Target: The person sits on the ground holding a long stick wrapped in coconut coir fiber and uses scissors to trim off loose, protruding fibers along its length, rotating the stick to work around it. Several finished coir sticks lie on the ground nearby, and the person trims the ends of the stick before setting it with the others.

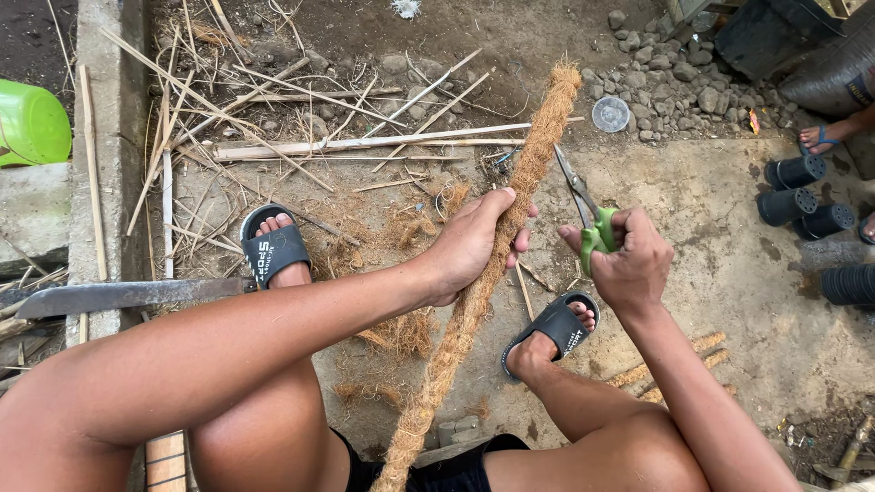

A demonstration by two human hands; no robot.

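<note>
The left hand (469, 244) is clamped around the fibre rope (492, 264), which slants up from the lap over the ground. The right hand (629, 264) grips green scissors (591, 219), blades close to the rope. I think short snips along the surface are best, away from the fingers.

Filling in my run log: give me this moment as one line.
left hand: grips coir-wrapped pole | right hand: holds green-handled scissors, blades beside pole | machete: lying at left

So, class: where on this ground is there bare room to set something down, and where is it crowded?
Bare concrete lies between the right hand and the black pots. Crowded: bamboo sticks and fibre scraps beyond and under the left hand.
</note>
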